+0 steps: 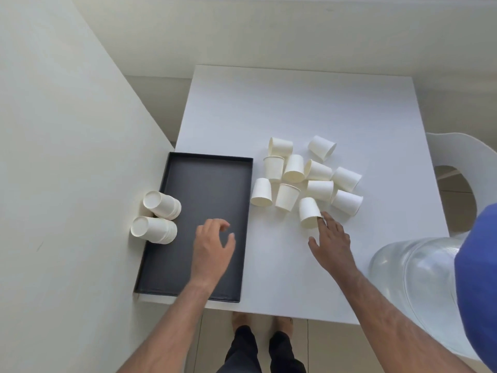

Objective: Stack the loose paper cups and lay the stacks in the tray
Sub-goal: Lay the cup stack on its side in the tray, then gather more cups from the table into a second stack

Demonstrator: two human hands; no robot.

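Filling the middle of the frame, a white table (309, 109) carries a black tray (204, 184) at its left edge. Right of the tray lies a loose cluster of paper cups (306, 179), some upright, some tipped. Two short cup stacks (158, 216) lie on their sides at the tray's left rim. Above the tray floor hovers the left hand (212, 251), fingers spread and empty. At lower centre-right, the right hand (330, 243) reaches out, fingertips touching the nearest cup (309, 212) without closing on it.
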